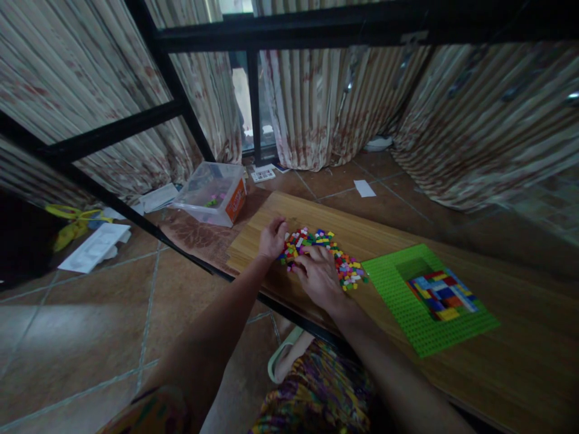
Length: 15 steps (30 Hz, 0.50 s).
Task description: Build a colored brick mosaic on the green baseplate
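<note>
A pile of small colourful toy bricks [350,271] lies spread on a long wooden board [389,232]. At the pile's left edge is my left hand [272,239], its fingers curled together; whatever is between them is too small or hidden to make out. My right hand [320,277] reaches over the middle of the pile, fingers bent and somewhat apart, tips touching the bricks. To the right of the pile lies a green baseplate [393,295]. On it stands a multicoloured block of joined bricks [443,292].
A clear plastic box [203,208] with an orange label and a few bricks inside stands beyond the board's left end. A black metal frame [181,105] crosses in front of curtains [312,108]. White packaging [93,247] and a paper [364,188] lie on the tiled floor.
</note>
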Each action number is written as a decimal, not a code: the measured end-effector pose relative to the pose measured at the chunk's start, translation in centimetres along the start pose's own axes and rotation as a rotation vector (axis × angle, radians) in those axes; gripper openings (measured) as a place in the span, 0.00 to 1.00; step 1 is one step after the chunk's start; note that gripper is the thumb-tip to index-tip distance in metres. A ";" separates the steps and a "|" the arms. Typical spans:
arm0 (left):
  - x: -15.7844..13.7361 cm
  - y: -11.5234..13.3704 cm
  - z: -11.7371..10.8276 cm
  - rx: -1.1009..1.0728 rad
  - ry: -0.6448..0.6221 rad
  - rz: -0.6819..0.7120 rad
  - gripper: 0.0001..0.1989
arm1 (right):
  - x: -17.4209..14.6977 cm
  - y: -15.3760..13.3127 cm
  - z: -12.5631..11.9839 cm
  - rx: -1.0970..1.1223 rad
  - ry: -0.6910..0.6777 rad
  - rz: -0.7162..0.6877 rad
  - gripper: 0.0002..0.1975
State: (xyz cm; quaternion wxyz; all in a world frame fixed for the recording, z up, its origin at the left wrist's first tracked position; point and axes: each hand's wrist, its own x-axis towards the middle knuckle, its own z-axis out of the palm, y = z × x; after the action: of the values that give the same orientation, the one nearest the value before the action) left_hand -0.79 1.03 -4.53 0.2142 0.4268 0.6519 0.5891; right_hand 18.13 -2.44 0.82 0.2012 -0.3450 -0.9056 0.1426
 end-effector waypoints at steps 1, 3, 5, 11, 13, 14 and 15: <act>0.0 0.0 0.0 0.001 -0.002 0.002 0.13 | 0.1 -0.5 0.3 -0.004 0.001 0.013 0.09; 0.0 0.0 -0.1 0.000 -0.006 0.007 0.13 | 0.2 -1.3 0.9 -0.026 0.005 0.047 0.11; 0.0 -0.1 -0.2 -0.004 -0.009 0.011 0.14 | 0.2 -1.7 1.3 -0.044 0.012 0.076 0.13; 0.1 -0.6 0.0 -0.028 -0.009 0.007 0.15 | -0.5 -0.5 0.9 -0.021 0.046 0.086 0.08; 0.1 -0.6 0.1 -0.038 -0.010 0.003 0.15 | -0.6 -0.1 0.5 -0.028 0.052 0.089 0.08; 0.1 -0.5 0.1 -0.043 -0.010 0.001 0.15 | -0.6 0.0 0.4 -0.035 0.058 0.094 0.09; 0.0 -0.5 0.1 -0.047 -0.010 -0.001 0.15 | -0.6 0.0 0.3 -0.041 0.066 0.099 0.09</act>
State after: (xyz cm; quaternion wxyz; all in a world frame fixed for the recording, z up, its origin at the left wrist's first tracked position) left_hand -0.89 1.14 -4.99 0.2278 0.4241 0.6369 0.6021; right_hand 18.40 -2.90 0.40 0.2166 -0.3977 -0.8831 0.1223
